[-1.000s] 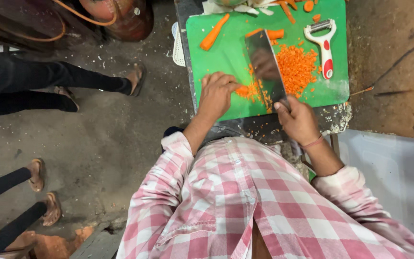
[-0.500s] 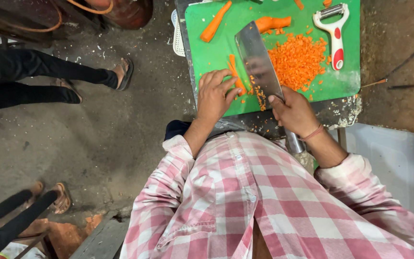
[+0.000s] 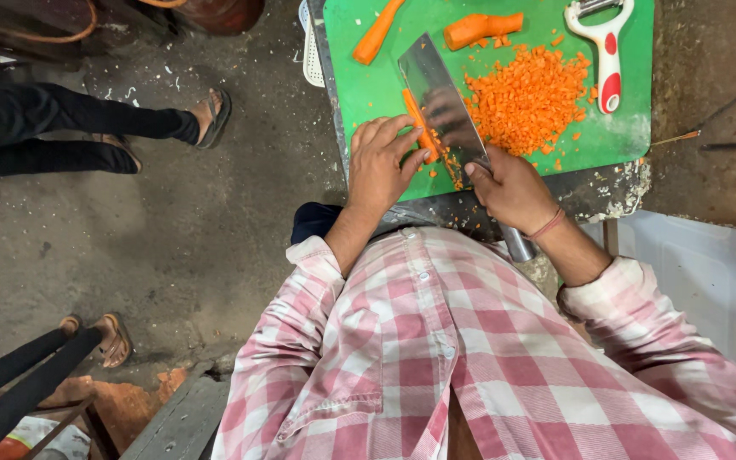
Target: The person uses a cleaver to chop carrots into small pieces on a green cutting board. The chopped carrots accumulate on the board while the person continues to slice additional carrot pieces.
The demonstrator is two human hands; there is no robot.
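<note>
The cleaver (image 3: 440, 106) has a broad metal blade, smooth and glossy enough to mirror the orange of the diced carrot (image 3: 528, 100); the cutting board (image 3: 376, 94) is green plastic, matt and slightly scuffed; the peeler (image 3: 606, 51) has a glossy white and red plastic handle; the bench (image 3: 572, 183) edge shows dull grey metal, with a chipped, rough corner; the shirt (image 3: 470, 358) is soft checked cloth; the floor (image 3: 172, 230) is rough, stained concrete.
</note>
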